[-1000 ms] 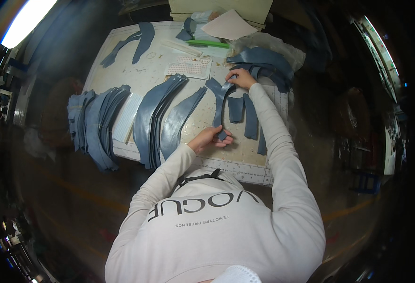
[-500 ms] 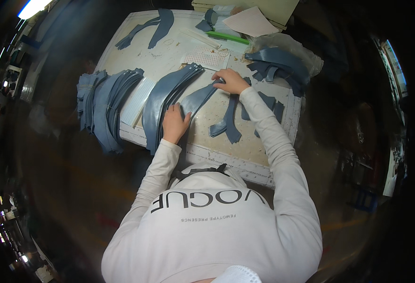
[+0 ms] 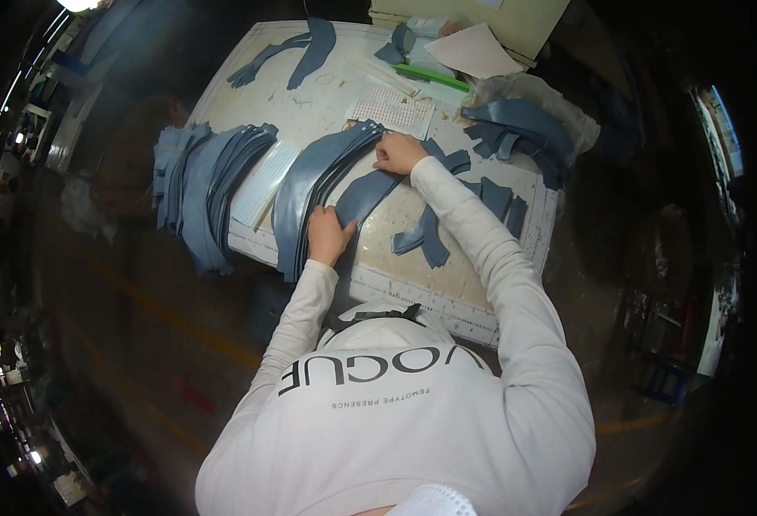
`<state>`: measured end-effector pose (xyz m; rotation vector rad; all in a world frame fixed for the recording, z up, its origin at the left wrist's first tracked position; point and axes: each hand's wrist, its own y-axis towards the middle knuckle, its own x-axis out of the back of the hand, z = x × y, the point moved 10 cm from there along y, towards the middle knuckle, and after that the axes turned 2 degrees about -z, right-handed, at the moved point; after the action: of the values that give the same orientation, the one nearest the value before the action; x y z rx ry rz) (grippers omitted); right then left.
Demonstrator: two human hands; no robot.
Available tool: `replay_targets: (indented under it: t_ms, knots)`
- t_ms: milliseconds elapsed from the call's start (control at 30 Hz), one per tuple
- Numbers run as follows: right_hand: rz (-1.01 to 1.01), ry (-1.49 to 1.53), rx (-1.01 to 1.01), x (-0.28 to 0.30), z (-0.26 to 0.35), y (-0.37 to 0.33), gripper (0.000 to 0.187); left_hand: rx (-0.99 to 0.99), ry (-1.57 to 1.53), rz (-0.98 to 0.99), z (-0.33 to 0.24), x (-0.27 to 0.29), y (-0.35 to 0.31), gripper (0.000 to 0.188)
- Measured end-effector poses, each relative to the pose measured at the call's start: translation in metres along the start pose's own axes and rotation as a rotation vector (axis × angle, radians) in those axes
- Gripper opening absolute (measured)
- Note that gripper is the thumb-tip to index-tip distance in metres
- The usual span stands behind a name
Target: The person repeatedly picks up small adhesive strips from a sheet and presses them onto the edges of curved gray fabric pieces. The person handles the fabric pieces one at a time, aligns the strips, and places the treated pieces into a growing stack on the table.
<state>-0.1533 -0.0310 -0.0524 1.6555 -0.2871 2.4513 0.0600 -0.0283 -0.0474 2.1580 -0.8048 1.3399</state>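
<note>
A curved blue piece of sheet material [image 3: 367, 198], smooth and leather-like, lies between my hands at the middle of the table. My right hand [image 3: 400, 153] pinches its far end, just beside the far tip of a stack of similar curved pieces [image 3: 297, 193]. On the nearer part of the piece is my left hand [image 3: 329, 234], thumb on one side and fingers on the other, against the stack's right edge. The palm hides the material under it. The stack's layers fan out slightly along its right side.
More blue bundles [image 3: 211, 193] overhang the table's left edge. Loose blue pieces [image 3: 430, 236] lie right of my hands, and another pile [image 3: 524, 129] sits by clear plastic. Farther back are a printed sheet [image 3: 391, 112], a green strip [image 3: 430, 77] and two curved pieces [image 3: 314, 53].
My right hand has moved left toward the stack, bringing the far end of the curved piece with it. My left hand keeps its place by the stack. The whole view has shifted slightly.
</note>
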Motion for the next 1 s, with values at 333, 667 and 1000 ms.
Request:
replay_targets:
  t_ms: [333,667,1000]
  knots:
    - [-0.372,-0.208,-0.119,0.051,-0.057,0.007,0.032,-0.032,-0.225,-0.172,0.001,0.001,-0.010,0.039]
    - [-0.910,-0.121,0.056,0.175,-0.037,0.020,0.015,-0.045,-0.265,-0.292,0.002,0.005,-0.016,0.036]
    - [-0.299,-0.517,-0.111,0.058,-0.095,0.065,0.020,-0.042,-0.293,-0.290,0.002,0.007,-0.017,0.036]
